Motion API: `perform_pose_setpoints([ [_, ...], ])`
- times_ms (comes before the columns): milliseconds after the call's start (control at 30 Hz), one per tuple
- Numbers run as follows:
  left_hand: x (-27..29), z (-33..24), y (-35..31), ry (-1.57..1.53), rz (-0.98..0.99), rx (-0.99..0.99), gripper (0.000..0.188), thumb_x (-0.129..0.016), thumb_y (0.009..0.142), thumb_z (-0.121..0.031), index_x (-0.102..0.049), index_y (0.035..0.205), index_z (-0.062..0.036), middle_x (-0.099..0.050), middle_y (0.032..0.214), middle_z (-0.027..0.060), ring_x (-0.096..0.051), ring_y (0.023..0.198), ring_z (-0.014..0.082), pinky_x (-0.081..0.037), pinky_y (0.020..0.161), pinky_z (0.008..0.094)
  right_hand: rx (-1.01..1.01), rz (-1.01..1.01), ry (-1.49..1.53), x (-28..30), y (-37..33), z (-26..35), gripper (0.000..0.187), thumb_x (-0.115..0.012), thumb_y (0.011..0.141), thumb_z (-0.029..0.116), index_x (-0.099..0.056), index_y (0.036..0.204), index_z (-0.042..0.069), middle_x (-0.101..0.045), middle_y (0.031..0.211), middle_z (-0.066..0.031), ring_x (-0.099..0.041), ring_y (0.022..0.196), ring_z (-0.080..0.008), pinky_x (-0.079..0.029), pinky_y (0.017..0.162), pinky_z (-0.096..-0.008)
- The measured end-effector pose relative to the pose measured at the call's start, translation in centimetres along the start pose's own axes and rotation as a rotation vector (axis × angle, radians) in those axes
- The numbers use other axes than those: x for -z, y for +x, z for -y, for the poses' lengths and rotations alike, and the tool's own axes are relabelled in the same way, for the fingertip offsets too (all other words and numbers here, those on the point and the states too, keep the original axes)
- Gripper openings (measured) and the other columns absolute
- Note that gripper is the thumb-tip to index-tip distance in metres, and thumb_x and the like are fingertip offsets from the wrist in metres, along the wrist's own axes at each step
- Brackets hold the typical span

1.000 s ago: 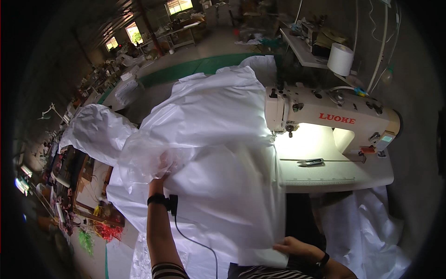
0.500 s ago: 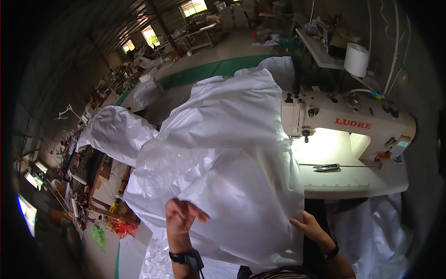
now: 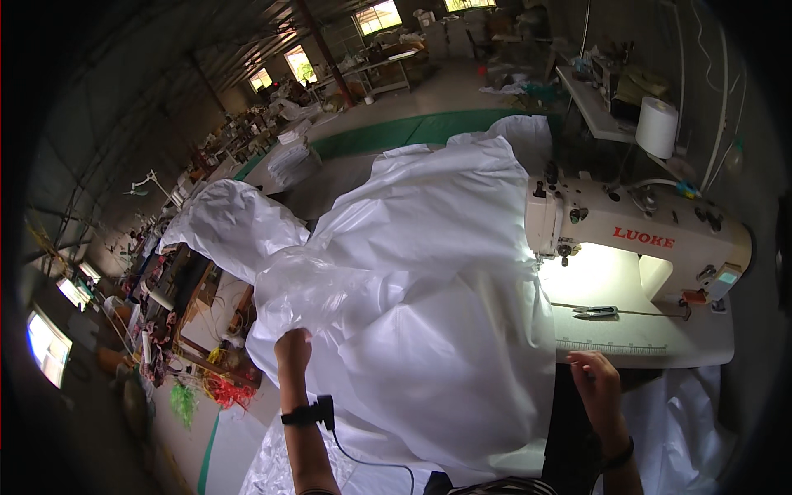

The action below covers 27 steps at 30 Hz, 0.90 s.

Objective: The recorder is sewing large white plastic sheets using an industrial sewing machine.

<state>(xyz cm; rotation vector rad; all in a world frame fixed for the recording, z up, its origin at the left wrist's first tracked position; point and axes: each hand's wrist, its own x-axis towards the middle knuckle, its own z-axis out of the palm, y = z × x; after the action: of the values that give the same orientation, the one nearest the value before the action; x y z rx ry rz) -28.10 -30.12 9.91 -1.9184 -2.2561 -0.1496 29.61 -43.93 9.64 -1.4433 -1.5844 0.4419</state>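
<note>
The person's left hand (image 3: 294, 351) is over the big white sheet (image 3: 445, 355), fingers curled in close, right by the lower edge of a crumpled patch of clear plastic (image 3: 305, 285). From here I can't tell whether the fingers have a pinch of anything. The right hand (image 3: 596, 379) is lifted with its fingers loosely bent and parted, gripping nothing, close to the front edge of the bench (image 3: 701, 346); I can't tell if the fingertips touch it. That hand is just to the right of the sheet, apart from it.

The sheet takes up the middle, wrinkled and bulging, its right edge running down from the needle end of the sewing machine (image 3: 635, 223) toward the person's lap. Its far part is heaped up to the left of the machine.

On the lit bench lies a small pair of snips (image 3: 596, 312), with a ruler strip (image 3: 610, 346) along the edge nearer the person. A white cone of thread (image 3: 657, 128) stands behind the machine. More white material (image 3: 672, 421) hangs below the bench at the right, and red strands (image 3: 227, 391) and green strands (image 3: 183, 403) dangle over at the left.
</note>
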Motion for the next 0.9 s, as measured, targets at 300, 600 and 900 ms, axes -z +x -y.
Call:
perform_pose_setpoints([
  [300, 5.1, -19.5, 9.0, -1.483, 0.403, 0.066, 0.063, -0.054, 0.092, -0.008, -0.034, 0.151, -0.0022, -0.06, 0.073, 0.0054, -0.044, 0.053, 0.0099, -0.036, 0.049, 0.0249, -0.07, 0.45, 0.423, -7.8, 9.8, 2.4, 0.025, -0.06, 0.101, 0.015, -0.063, 0.122, 0.003, -0.069, 0.117, -0.0097, -0.069, 0.104, -0.023, -0.056, 0.086, -0.0378],
  [600, 6.9, -22.0, 14.0, -1.33, -0.072, -0.285, 0.045, -0.05, 0.097, -0.002, -0.046, 0.141, 0.0097, -0.065, 0.117, 0.0166, -0.072, 0.091, 0.0197, -0.058, 0.069, 0.0299, -0.807, 0.222, 1.599, -17.1, 18.6, -2.6, 0.035, -0.066, 0.098, 0.022, -0.054, 0.123, 0.001, -0.062, 0.124, -0.0124, -0.061, 0.117, -0.0284, -0.05, 0.106, -0.0475],
  [900, 10.4, -17.2, 12.6, -1.137, 0.182, -0.24, 0.031, -0.053, 0.101, -0.007, -0.059, 0.131, -0.0026, -0.069, 0.114, 0.0069, -0.073, 0.068, 0.0173, -0.052, 0.05, 0.025, -0.484, 0.265, 1.576, -17.7, 17.3, 1.5, 0.013, -0.066, 0.098, 0.021, -0.062, 0.108, 0.013, -0.061, 0.109, -0.0022, -0.059, 0.109, -0.0145, -0.049, 0.105, -0.0422],
])
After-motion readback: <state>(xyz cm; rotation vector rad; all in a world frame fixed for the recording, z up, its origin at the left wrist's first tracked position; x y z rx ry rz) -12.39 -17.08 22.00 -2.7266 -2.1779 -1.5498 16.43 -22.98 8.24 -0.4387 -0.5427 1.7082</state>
